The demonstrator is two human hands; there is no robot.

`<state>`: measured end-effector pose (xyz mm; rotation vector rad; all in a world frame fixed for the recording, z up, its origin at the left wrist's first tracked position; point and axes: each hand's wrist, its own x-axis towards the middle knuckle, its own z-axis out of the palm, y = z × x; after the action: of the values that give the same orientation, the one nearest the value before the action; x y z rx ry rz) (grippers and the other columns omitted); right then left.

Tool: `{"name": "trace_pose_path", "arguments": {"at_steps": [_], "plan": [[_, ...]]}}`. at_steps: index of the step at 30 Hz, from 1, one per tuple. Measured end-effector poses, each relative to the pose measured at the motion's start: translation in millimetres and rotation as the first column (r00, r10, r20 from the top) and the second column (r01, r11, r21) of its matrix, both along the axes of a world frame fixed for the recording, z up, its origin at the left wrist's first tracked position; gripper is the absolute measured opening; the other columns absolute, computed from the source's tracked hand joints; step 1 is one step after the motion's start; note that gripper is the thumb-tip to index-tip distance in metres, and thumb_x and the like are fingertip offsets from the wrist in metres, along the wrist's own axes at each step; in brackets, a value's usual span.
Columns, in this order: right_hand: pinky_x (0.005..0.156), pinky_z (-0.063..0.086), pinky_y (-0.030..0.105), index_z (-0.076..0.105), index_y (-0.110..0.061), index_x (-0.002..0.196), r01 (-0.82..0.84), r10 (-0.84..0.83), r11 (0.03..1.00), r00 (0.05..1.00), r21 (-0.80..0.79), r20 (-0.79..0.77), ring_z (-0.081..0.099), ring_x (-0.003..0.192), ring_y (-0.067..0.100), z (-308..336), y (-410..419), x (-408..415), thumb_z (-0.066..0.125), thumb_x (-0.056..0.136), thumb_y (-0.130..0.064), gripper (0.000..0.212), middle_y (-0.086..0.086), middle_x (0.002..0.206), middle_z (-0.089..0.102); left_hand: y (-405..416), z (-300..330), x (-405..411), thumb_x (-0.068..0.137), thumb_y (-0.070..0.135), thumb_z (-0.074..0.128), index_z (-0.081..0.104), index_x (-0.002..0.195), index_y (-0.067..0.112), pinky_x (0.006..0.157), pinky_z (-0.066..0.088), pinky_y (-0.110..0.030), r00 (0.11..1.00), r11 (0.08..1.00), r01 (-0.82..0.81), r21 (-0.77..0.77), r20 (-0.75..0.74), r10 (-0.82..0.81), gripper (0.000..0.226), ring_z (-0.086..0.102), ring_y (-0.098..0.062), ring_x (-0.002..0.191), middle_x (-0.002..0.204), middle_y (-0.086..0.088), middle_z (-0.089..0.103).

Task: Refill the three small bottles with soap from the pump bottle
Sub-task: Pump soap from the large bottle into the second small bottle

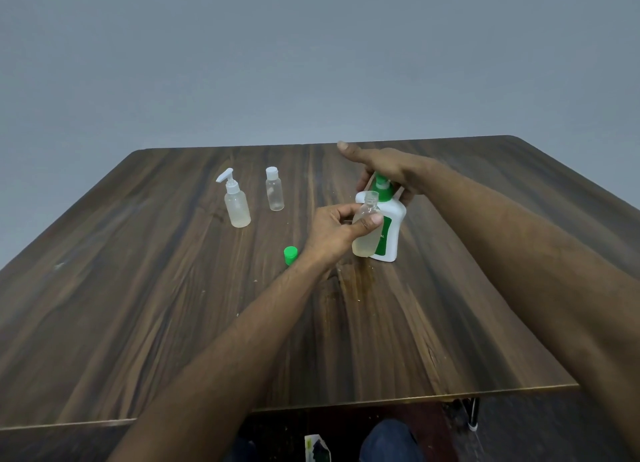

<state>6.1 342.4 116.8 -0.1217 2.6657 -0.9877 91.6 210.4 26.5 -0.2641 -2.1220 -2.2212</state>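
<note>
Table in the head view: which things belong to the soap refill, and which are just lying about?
Part of the job:
- pump bottle, right hand on its pump
- open small bottle, gripped by left hand
- green cap, off
- small pump-top bottle
- small flip-cap bottle

Lying about:
- wet smear on the table
- printed packet on the floor

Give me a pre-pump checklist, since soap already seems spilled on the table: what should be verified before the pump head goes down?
1. Small clear uncapped bottle upright in left hand grip: ok.
2. Its open neck under the nozzle of the white pump bottle with green pump: cannot tell, the right hand hides the spout.
3. Right hand on the pump head: ok.
4. Pump bottle standing on the dark wooden table: ok.
5. Green cap lying clear of the work: ok.
6. Room left in the held bottle: ok, soap fills only its lower part.
</note>
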Motion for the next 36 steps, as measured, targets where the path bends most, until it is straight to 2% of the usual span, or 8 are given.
{"name": "trace_pose_path", "arguments": {"at_steps": [4, 8, 15, 18, 25, 27, 31, 36], "plan": [[0.069, 0.053, 0.04, 0.074, -0.008, 0.096, 0.022, -0.023, 1.0, 0.999, -0.015, -0.042, 0.07, 0.083, 0.028, -8.1, -1.2, -4.3, 0.042, 0.074, -0.094, 0.094, 0.007, 0.083, 0.073, 1.6, -1.2, -0.4, 0.08, 0.015, 0.079, 0.076, 0.096, 0.007, 0.077, 0.054, -0.027, 1.0, 1.0, 0.0, 0.011, 0.0, 0.0, 0.018, 0.068, -0.013, 0.084, 0.096, -0.008, 0.075], [0.065, 0.049, 0.036, 0.071, -0.005, 0.102, 0.03, -0.031, 0.999, 0.997, -0.024, -0.076, 0.067, 0.074, 0.024, -13.2, -3.0, -6.0, 0.046, 0.079, -0.088, 0.09, 0.003, 0.073, 0.07, 4.4, -1.2, 1.1, 0.081, 0.017, 0.079, 0.077, 0.092, 0.015, 0.077, 0.055, -0.025, 1.0, 1.0, 0.011, -0.006, -0.017, -0.011, 0.012, 0.068, -0.009, 0.084, 0.092, -0.002, 0.076], [0.085, 0.056, 0.051, 0.076, -0.012, 0.089, 0.003, -0.003, 1.0, 1.0, -0.017, 0.009, 0.07, 0.09, 0.032, -1.6, 0.8, -0.2, 0.036, 0.067, -0.1, 0.1, 0.011, 0.094, 0.074, 2.7, -0.4, 1.5, 0.08, 0.016, 0.079, 0.076, 0.097, 0.009, 0.07, 0.052, -0.021, 1.0, 1.0, 0.004, 0.001, -0.008, -0.004, 0.018, 0.069, -0.008, 0.081, 0.091, -0.001, 0.076], [0.08, 0.057, 0.048, 0.077, -0.012, 0.088, 0.012, -0.012, 1.0, 1.0, -0.012, -0.012, 0.071, 0.089, 0.031, -3.1, 0.3, -1.3, 0.037, 0.067, -0.1, 0.098, 0.011, 0.093, 0.075, 2.3, -1.4, 1.8, 0.08, 0.016, 0.079, 0.075, 0.1, 0.006, 0.073, 0.053, -0.024, 1.0, 1.0, 0.003, -0.001, 0.002, -0.003, 0.023, 0.069, -0.01, 0.084, 0.095, -0.005, 0.075], [0.064, 0.049, 0.037, 0.073, -0.008, 0.093, 0.025, -0.025, 1.0, 0.997, -0.011, -0.071, 0.068, 0.077, 0.025, -12.4, -1.9, -4.6, 0.045, 0.076, -0.091, 0.089, -0.007, 0.05, 0.067, 7.3, 3.5, 5.8, 0.082, 0.015, 0.077, 0.076, 0.098, 0.01, 0.08, 0.056, -0.027, 1.0, 1.0, 0.002, -0.017, 0.002, -0.002, 0.017, 0.068, -0.008, 0.084, 0.098, -0.009, 0.075], [0.065, 0.049, 0.037, 0.073, -0.009, 0.091, 0.017, -0.018, 1.0, 0.998, -0.013, -0.064, 0.068, 0.079, 0.025, -10.5, -1.4, -3.2, 0.043, 0.075, -0.093, 0.091, -0.005, 0.054, 0.07, 7.4, 4.6, 6.6, 0.082, 0.015, 0.077, 0.075, 0.099, 0.008, 0.084, 0.056, -0.033, 1.0, 1.0, -0.004, -0.014, 0.011, 0.004, 0.019, 0.067, -0.012, 0.087, 0.101, -0.012, 0.075], [0.075, 0.058, 0.046, 0.075, -0.013, 0.092, -0.006, 0.006, 1.0, 1.0, -0.019, 0.011, 0.071, 0.09, 0.031, -0.7, 1.8, -0.2, 0.035, 0.067, -0.1, 0.1, 0.009, 0.093, 0.074, 5.8, 6.3, 6.8, 0.082, 0.014, 0.077, 0.075, 0.099, 0.006, 0.081, 0.055, -0.032, 1.0, 1.0, -0.005, -0.005, 0.01, 0.005, 0.019, 0.067, -0.013, 0.085, 0.097, -0.011, 0.074], [0.074, 0.058, 0.046, 0.077, -0.013, 0.087, 0.002, -0.002, 1.0, 1.0, -0.008, -0.008, 0.072, 0.089, 0.031, -0.8, 0.8, 0.3, 0.038, 0.066, -0.1, 0.098, 0.012, 0.094, 0.075, 3.2, 5.0, 4.0, 0.082, 0.014, 0.077, 0.075, 0.099, 0.004, 0.079, 0.054, -0.03, 1.0, 1.0, -0.004, -0.001, 0.007, 0.004, 0.02, 0.067, -0.014, 0.084, 0.094, -0.009, 0.074]]}}
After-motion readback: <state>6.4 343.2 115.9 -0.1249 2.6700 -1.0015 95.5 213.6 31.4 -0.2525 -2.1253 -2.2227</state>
